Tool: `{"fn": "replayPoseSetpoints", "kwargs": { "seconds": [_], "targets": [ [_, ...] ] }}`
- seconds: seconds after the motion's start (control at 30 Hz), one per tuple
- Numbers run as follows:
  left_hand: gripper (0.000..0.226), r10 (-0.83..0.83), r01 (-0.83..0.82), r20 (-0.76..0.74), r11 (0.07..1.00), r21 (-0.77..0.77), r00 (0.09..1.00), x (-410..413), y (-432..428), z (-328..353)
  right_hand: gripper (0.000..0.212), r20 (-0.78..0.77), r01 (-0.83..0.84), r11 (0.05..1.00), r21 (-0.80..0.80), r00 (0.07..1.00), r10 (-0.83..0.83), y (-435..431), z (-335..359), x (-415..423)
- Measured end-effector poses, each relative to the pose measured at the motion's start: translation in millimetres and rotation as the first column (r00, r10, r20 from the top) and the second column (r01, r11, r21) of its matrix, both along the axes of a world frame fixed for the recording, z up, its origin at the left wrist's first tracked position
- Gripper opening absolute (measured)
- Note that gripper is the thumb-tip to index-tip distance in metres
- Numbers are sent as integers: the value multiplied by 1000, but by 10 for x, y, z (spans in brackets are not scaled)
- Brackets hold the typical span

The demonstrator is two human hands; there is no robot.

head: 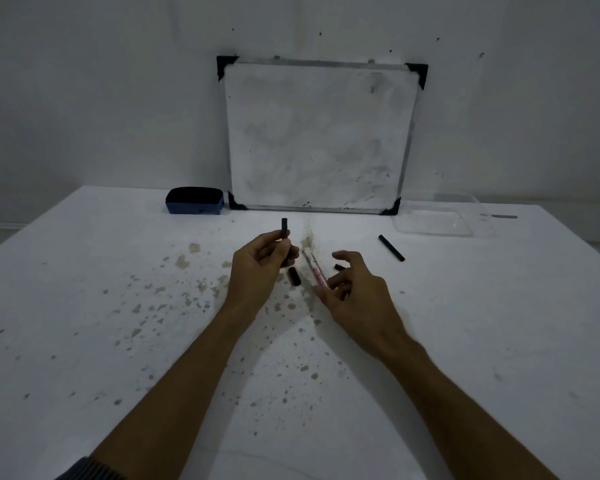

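Nearest the camera, a dark ribbed sleeve (84, 471) shows at the lower left edge, and both bare forearms run forward over the stained white table (118, 306). Left hand (257, 268): fingers and thumb curl round the lower part of a short black tube (284, 227), held upright above the table with its top end clear of the fist. Right hand (357, 292): thumb and fingertips pinch the near end of a clear pen body (314, 268) with reddish print, and the index finger arches loose above it. The far end of the pen body points toward the left hand; whether it touches the table cannot be told. The two held parts are near each other but apart. On the table between the hands lies a black cap (294, 276), with a small black bit (339, 267) just beside the right fingers and a long black stick (391, 247) well apart to the right. Judgement: the work in hand appears to be fitting pen parts together. Both held parts look light and stiff. The smooth plastic body is likely slippery and may crack if squeezed hard. It is best taken round its middle, and the tube low down, leaving its end free for mating. At the back, a smeared whiteboard (319, 133) leans on the wall, with a blue eraser (194, 200) to its left and a clear tray (440, 216) to its right.
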State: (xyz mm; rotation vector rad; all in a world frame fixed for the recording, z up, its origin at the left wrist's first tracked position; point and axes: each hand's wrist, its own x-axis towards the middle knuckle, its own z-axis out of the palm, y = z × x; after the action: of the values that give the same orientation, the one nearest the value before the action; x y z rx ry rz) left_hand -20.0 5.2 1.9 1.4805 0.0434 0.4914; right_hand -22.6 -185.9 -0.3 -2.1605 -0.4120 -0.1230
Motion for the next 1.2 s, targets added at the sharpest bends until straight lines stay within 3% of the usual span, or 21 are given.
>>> {"fn": "replayPoseSetpoints", "kwargs": {
  "seconds": [0.17,0.3,0.4,0.5,0.77,0.9,1.0,1.1,1.2],
  "targets": [
    [17,14,-21,84,997,79,996,1,-21,-23,21,182,109,977,-184,980,-75,123,-76,22],
    [10,9,-29,85,971,238,996,1,-31,-73,22,176,122,968,-219,981,-83,135,-107,22],
    [16,60,-89,77,883,461,995,-11,-58,-115,32,129,130,991,-27,984,-125,34,-16,37],
    [16,2,-10,17,864,503,1000,-56,-107,-123,26,42,86,980,180,995,-95,-120,111,77],
    [15,-87,78,-8,853,516,996,-138,-421,-125,5,-107,22,965,262,994,6,-422,290,96],
    [36,-79,79,-22,866,493,997,-80,-613,3,6,-139,74,968,239,989,-41,-720,407,118],
    [34,-96,131,-89,725,676,991,214,-788,144,5,-107,239,953,186,969,-222,-1023,435,172],
    [49,-117,259,-239,609,750,964,567,-1029,250,6,-95,378,906,190,926,-366,-1322,441,288],
    [77,-47,314,-321,383,869,946,819,-1244,204,6,-56,452,870,196,891,-450,-1551,435,505]
  ]
}}
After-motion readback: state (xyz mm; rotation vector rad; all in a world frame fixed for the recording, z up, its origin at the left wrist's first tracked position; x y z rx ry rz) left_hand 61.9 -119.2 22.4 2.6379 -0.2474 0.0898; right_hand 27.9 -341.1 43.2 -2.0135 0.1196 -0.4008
